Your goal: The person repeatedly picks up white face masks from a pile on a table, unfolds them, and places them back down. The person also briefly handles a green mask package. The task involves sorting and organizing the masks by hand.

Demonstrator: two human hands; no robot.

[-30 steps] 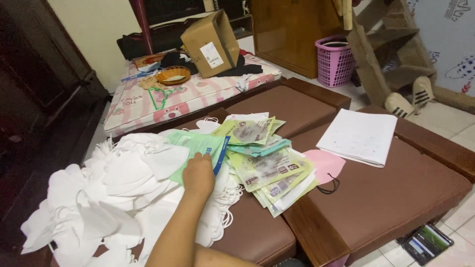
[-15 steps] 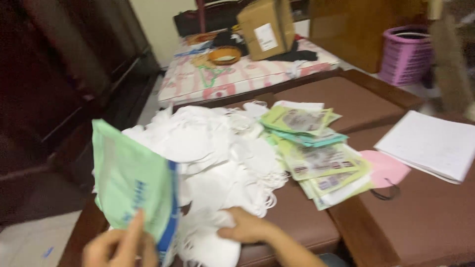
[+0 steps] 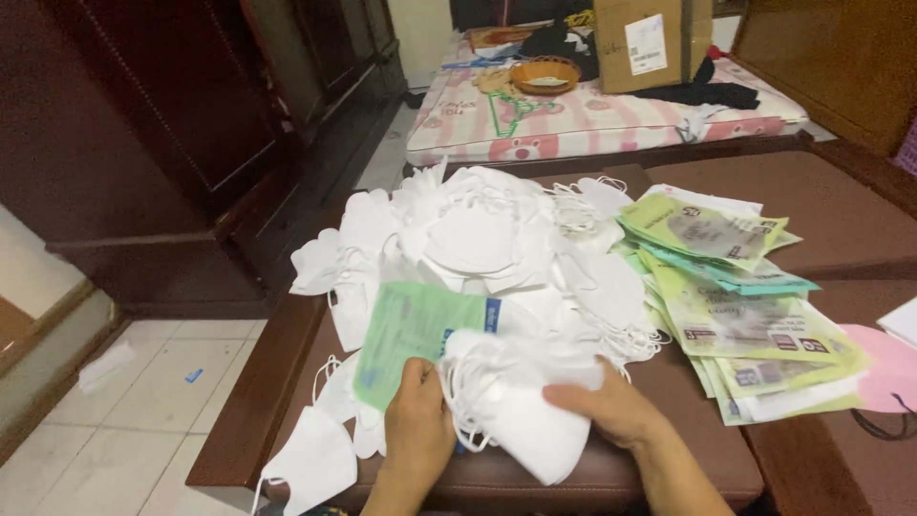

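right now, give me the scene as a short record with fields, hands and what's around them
left hand: left hand holds a green flat packet by its lower edge
right hand: right hand rests on a white face mask at the near edge of the pile
pile: heap of white masks with ear loops, spread over a brown cushioned bench
to the right: fanned stack of green packets, a pink mask past it
behind: mattress with pink pattern, cardboard box and small basket on it
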